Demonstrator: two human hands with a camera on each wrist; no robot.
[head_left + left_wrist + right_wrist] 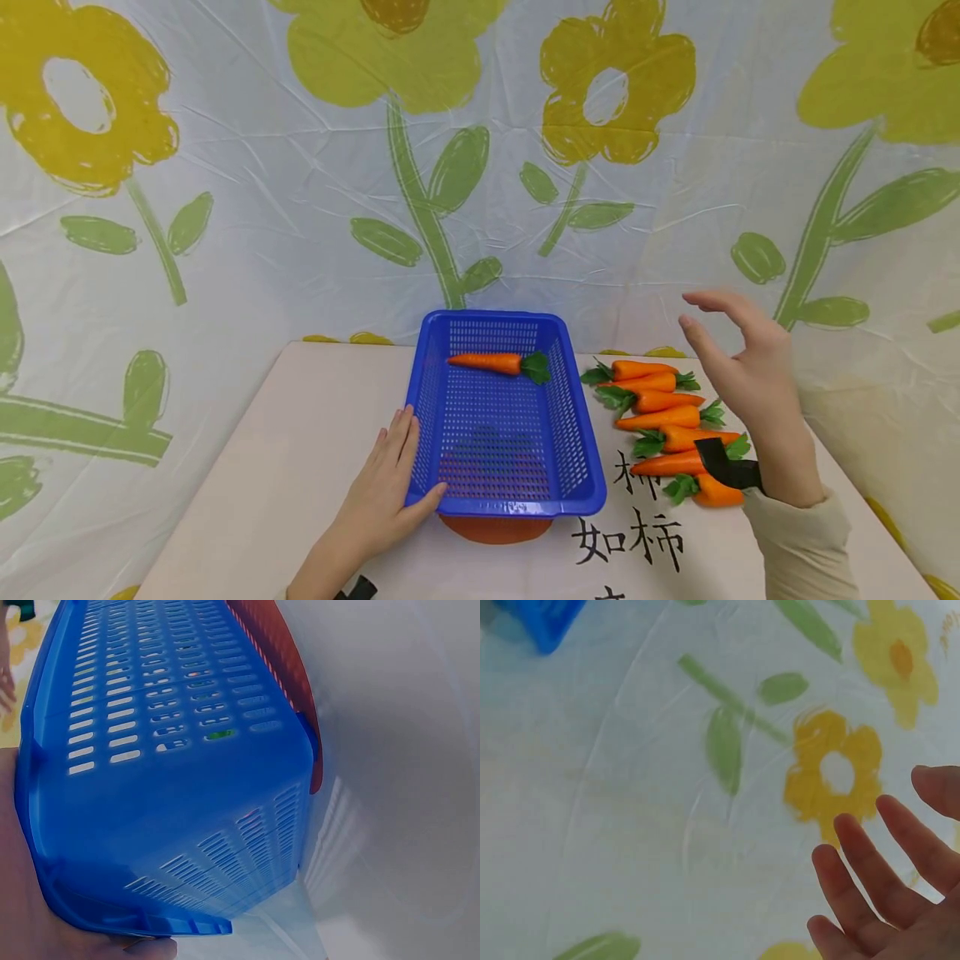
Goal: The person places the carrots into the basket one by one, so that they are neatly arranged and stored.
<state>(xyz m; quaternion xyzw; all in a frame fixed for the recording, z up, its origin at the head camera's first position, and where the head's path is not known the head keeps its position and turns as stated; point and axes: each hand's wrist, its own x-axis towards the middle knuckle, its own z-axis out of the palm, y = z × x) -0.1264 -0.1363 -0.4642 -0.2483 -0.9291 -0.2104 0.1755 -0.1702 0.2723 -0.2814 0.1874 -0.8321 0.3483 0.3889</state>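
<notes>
A blue perforated plastic basket [491, 450] stands on the table, with one orange carrot [487, 362] with green leaves lying crosswise near its far end. My left hand [386, 479] rests along the basket's left rim, fingers extended and thumb by the near corner. In the left wrist view, that hand [34, 907] touches the basket's rim [97, 915] from outside. My right hand [750, 367] is raised above the right side of the table, thumb and fingers apart, holding nothing. Below and left of it lies a column of several carrots [667, 417]. The right wrist view shows spread fingers [866, 892].
An orange-red round shape [495, 529] shows beneath the basket's near end. Black written characters [626, 537] mark the pale tabletop [300, 433], right of the basket. Behind the table hangs a white cloth [285, 183] printed with yellow flowers.
</notes>
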